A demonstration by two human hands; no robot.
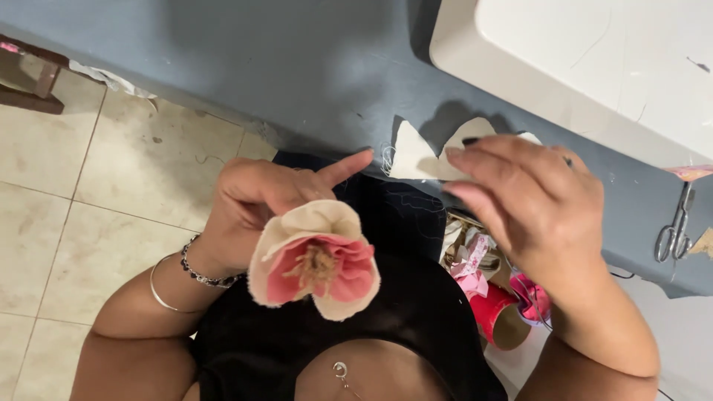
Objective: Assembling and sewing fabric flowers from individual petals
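Observation:
My left hand [256,204] holds a fabric flower [316,260] with cream outer petals, pink inner petals and a tan centre; the index finger points out toward the table. My right hand [531,200] pinches a cream fabric petal piece [416,156] at the edge of the blue-grey table [297,67], its fingers lying over the piece. The flower is held over my lap, in front of black clothing. Bracelets circle my left wrist.
A white sewing machine base [594,59] sits on the table at upper right. Scissors [676,226] lie at the right edge. Red and pink spools and scraps [497,304] sit below the table. Tiled floor [82,193] is at left.

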